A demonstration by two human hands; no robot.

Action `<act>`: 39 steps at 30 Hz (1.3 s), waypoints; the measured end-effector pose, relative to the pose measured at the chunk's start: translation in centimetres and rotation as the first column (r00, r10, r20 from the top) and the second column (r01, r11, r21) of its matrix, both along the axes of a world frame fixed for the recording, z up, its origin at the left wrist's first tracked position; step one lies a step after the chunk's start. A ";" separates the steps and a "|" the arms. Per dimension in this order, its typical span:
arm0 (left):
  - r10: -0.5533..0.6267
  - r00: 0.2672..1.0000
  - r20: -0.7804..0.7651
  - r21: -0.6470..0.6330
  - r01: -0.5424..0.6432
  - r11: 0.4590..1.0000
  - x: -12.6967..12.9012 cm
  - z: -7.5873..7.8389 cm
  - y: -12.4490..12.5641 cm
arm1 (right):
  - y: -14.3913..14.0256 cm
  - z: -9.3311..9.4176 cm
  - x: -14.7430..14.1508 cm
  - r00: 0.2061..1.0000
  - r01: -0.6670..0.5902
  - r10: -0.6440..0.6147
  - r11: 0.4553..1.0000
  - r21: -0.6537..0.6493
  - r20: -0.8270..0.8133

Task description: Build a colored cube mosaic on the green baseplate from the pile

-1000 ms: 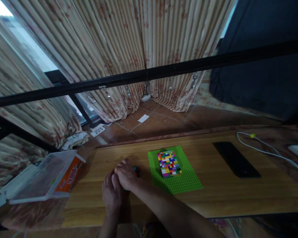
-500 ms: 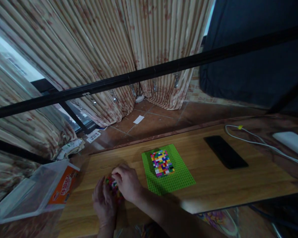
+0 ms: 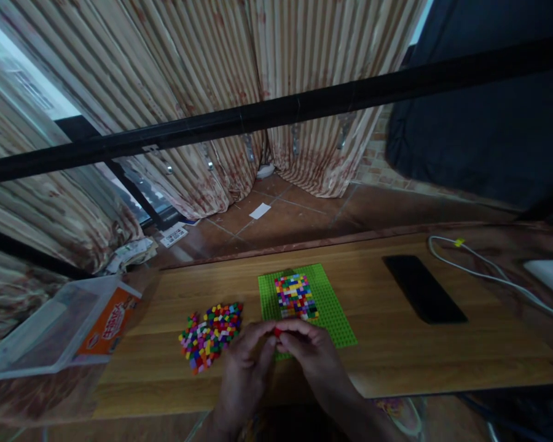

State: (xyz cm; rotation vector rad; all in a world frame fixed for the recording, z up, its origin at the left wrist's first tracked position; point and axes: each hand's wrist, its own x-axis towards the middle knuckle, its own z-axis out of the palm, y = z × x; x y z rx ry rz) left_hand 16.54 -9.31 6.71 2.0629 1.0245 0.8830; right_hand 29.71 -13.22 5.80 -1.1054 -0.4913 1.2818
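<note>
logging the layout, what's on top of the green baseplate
On the green baseplate sits a patch of small multicoloured bricks. The left hand and right hand hide part of the baseplate's near side; what lies there, and the surface under the bricks, cannot be seen.

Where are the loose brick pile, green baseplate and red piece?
Loose brick pile (image 3: 212, 332), head view: middle of the heap.
Green baseplate (image 3: 328, 302), head view: bare right side.
Red piece (image 3: 277, 332), head view: its exposed middle.

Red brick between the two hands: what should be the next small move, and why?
Probably move the red brick forward to the neat brick block on the green board: left hand and right hand pinch it near that block's close end, with the loose pile off to the left.
</note>
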 end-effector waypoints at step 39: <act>0.475 0.839 0.263 -0.515 -0.295 0.805 6.9 -3.6 7.5 | 1.2 -2.8 9.9 0.906 0.240 -0.169 0.960 -0.142 0.387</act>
